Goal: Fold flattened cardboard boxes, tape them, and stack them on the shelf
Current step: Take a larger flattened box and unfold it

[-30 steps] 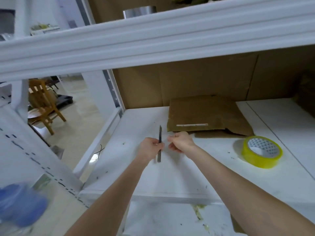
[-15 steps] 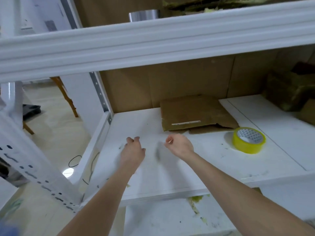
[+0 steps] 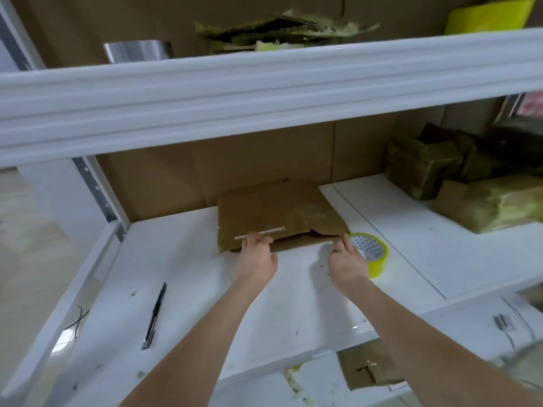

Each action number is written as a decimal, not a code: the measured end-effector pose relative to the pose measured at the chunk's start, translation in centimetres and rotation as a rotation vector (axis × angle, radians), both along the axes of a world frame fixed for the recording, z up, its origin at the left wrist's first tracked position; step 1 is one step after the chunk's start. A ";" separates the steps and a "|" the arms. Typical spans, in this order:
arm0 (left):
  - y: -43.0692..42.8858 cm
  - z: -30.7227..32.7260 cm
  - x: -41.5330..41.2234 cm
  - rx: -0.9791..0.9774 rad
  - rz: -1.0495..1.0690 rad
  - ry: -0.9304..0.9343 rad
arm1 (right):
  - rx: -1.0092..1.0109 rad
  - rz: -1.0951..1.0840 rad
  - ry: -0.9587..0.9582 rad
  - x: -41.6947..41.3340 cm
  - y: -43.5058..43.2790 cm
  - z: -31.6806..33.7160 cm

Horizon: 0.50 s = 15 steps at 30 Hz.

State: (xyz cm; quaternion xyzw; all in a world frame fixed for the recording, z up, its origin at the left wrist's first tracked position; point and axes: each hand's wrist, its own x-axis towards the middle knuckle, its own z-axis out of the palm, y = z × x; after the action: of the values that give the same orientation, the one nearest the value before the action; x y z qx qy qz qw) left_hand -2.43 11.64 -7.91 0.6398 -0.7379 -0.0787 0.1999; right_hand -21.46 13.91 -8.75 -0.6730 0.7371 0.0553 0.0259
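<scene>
Head view: flattened cardboard box [image 3: 273,210] lies at back of white shelf [image 3: 191,274]. Left hand [image 3: 257,259] fingers bent onto its near edge; whether pinching, cannot tell. Right hand [image 3: 348,262] fingers straight, together, at flap corner beside yellow tape roll [image 3: 379,259]. Advice: grip both sides evenly, slide forward flat.

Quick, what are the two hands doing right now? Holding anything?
Left hand: fingertips on the edge of the flattened cardboard; grip cannot be told.
Right hand: open, holding nothing, fingers reaching the same edge.
</scene>
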 end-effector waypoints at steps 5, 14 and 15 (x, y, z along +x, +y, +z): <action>-2.7 1.0 -0.6 -0.051 0.170 0.014 | -0.014 -0.133 -0.031 -5.8 -3.2 0.3; -7.6 0.5 3.8 0.132 0.547 0.492 | -0.133 -0.269 -0.694 -4.7 -11.5 0.8; -8.0 0.5 4.1 0.181 0.579 0.640 | -0.112 -0.316 -0.743 -5.0 -12.2 0.6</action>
State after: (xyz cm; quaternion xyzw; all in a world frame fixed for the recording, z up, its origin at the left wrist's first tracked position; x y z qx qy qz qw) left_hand 1.66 3.69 -7.36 0.7787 -0.4191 -0.2779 0.3751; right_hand -26.43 1.75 -8.13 -0.5261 0.7737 -0.2365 0.2619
